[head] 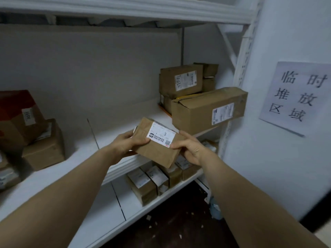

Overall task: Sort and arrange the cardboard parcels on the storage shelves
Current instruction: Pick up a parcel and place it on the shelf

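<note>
**Parcel in hand, waiting for its slot on the middle shelf**

The left hand [125, 144] curls round one end of the small parcel [156, 147] and the right hand [190, 149] pinches the other, thumb on top. The parcel hangs tilted just above the front edge of the middle shelf [80, 156], white label [160, 134] up. It is a flat, matte brown cardboard box with crisp edges, probably light. Next, I'd say, it needs setting down on the smooth white board left of the long carton [197, 113].
</note>
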The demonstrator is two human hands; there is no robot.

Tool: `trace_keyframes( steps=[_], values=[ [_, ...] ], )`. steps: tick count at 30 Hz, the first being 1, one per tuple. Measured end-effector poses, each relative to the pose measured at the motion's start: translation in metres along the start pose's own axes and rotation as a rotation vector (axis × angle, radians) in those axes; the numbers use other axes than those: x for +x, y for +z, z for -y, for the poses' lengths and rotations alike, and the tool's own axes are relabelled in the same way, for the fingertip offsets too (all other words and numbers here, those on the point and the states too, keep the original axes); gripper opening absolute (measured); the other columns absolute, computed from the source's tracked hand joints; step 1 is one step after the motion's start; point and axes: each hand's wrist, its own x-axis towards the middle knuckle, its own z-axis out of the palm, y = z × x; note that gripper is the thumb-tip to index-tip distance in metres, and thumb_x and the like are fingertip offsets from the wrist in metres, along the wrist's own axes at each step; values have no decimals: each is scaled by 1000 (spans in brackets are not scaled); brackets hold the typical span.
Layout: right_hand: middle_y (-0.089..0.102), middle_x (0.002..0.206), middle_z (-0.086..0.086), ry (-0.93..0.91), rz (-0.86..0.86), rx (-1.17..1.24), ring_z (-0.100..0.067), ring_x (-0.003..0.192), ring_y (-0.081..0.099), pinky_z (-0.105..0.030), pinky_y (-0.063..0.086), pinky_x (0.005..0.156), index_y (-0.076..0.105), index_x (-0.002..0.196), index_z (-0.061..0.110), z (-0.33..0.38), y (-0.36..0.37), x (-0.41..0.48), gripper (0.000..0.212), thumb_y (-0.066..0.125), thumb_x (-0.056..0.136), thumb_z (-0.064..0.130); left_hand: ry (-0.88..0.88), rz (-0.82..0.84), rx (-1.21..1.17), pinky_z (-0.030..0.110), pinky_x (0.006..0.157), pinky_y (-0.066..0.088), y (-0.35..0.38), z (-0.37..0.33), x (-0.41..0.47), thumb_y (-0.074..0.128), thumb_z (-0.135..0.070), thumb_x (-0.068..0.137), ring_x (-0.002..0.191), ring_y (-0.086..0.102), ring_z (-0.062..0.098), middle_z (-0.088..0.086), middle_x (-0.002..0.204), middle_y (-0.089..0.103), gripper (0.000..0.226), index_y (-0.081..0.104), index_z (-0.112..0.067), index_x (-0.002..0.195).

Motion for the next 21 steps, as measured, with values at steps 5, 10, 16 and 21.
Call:
trace_keyframes(
  steps=[5, 10, 16, 21],
  values=[
    [68, 110, -11, 33, -25, 66, -27, 101, 60, -42, 51, 83, 60, 112, 18, -23, -37, -29, 46, 56, 80, -14, -17, 15, -112, 29, 79, 55, 44, 22, -15, 79, -38, 70, 107, 62, 20, 4, 123, 61, 66, 56, -21, 130],
    [60, 109, -10, 182, -47, -52, -29, 96, 56, -50, 49, 80, 51, 124, 27, -51, -61, -53, 49, 49, 82, 2, -56, 28, -103, 37, 92, 52, 82, 58, -33, 76, -41, 75, 108, 60, 18, 0, 126, 59, 65, 49, -30, 134],
    [54, 129, -10, 303, -49, -61, -32, 116, 51, -58, 47, 88, 56, 117, 29, -89, -75, -66, 43, 61, 83, 4, -160, -26, -121, 24, 61, 57, 95, 89, -50, 65, -28, 89, 81, 59, 11, -1, 99, 62, 36, 56, -21, 123],
    [50, 128, -1, 353, -73, -110, -34, 122, 47, -66, 37, 100, 47, 122, 37, -116, -63, -60, 58, 75, 77, 12, -296, -115, -274, 27, 64, 57, 84, 121, -54, 71, -9, 81, 82, 60, 17, 10, 97, 61, 49, 52, -2, 125]
  ],
)
